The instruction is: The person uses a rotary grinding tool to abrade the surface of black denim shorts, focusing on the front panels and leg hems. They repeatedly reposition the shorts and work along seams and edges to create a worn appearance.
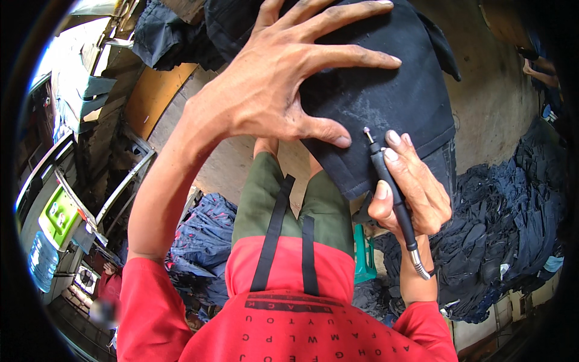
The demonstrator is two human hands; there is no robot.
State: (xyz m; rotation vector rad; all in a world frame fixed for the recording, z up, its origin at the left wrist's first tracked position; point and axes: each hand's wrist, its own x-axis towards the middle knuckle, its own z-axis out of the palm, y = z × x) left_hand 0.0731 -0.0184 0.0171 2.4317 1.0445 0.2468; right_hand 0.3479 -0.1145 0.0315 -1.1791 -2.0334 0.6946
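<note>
At upper centre of the frame, the left hand [271,84] spreads its fingers over a black garment [410,90]. Right of centre, the right hand's [422,196] fingers grip a rotary handpiece [392,184], its tip near a pale scuffed patch [360,110].

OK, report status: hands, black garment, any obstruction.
Left hand spread over black garment. Right hand gripping rotary tool handpiece. Pale scuffing near bit, contact unclear. Left thumb close to bit, not touching.
</note>
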